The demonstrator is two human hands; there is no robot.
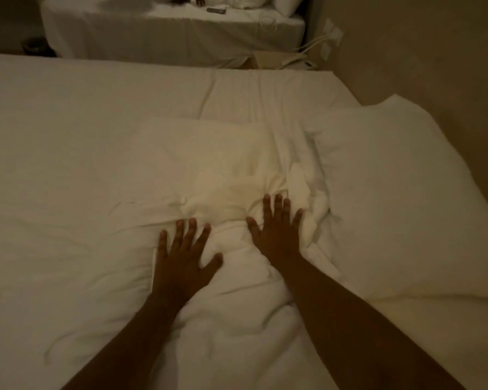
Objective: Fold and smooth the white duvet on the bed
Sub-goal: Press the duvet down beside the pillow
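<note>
White duvet (181, 170) lies spread across the bed (68, 88), bunched into creases at its middle. Left hand (181, 254) and right hand (276, 229) press flat there, fingers splayed, gripping nothing. It looks soft and light; edges or corners would suit folding. A pillow (400, 198), possibly, sits right.

Duvet (223, 170) on bed (68, 88). Left hand (181, 257) and right hand (276, 235) flat on duvet, side by side. Pillow (392, 192) right. Second bed (166, 32) behind.

left hand (181, 260) and right hand (276, 232) press flat on duvet (209, 170).
</note>
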